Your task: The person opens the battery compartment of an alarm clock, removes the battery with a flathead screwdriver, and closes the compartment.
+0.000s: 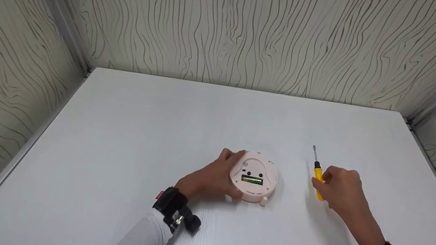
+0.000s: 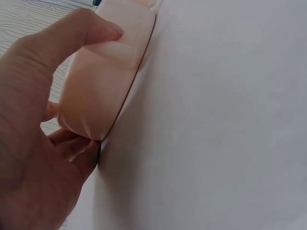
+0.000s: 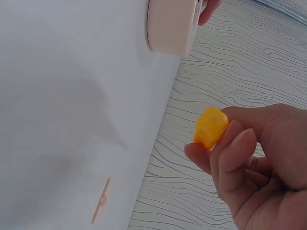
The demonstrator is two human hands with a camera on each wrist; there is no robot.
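Observation:
A round, pale pink battery-powered device [image 1: 251, 189] sits on the white table with its back face up. One green-and-gold battery [image 1: 251, 180] shows in its uncovered slot, below two dark round spots. My left hand [image 1: 216, 176] grips the device's left side, the thumb [image 2: 98, 29] along the near side wall and the fingers round the far side. To the right, above the table, my right hand [image 1: 344, 191] pinches a screwdriver [image 1: 318, 174] by its yellow handle. Its metal tip points away from me, apart from the device. The right wrist view shows only the handle's end [image 3: 211, 125].
A thin orange-pink strip [image 3: 101, 200] lies on the table [image 1: 135, 127] in the right wrist view. A small foot [image 1: 264, 201] juts from the device's near right edge. Wood-patterned panels [image 1: 232, 29] close off the back and both sides.

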